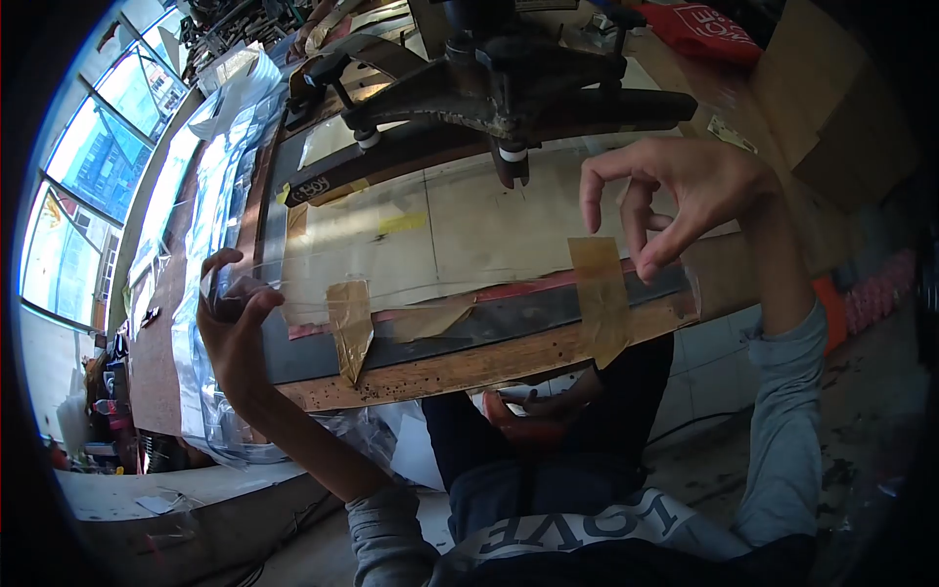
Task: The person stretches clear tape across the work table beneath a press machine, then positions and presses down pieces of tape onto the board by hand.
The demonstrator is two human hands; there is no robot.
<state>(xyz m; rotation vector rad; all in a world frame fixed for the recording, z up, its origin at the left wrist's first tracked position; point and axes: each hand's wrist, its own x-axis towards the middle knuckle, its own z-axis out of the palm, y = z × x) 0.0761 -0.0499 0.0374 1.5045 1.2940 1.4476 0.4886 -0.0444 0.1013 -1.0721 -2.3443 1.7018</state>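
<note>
My left hand (238, 328) is at the left end of the work board, fingers bent around the edge of a clear plastic sheet (391, 286). The sheet is thin and see-through, so its outline is hard to follow as it stretches rightward over the board. Above the board's right side, my right hand (690, 196) has its index finger lifted and curved. Its thumb meets another fingertip in a pinch; whatever lies between them is too small to make out. Two strips of brown tape, a left one (349, 323) and a right one (600, 293), cross the board's front edge.
A dark metal press head (489, 83) with a long bar (411, 157) stands over the pale board surface (479, 225). Stacked clear plastic bags (220, 196) lie at left. A cardboard box (831, 88) and a red bag (702, 31) sit at back right.
</note>
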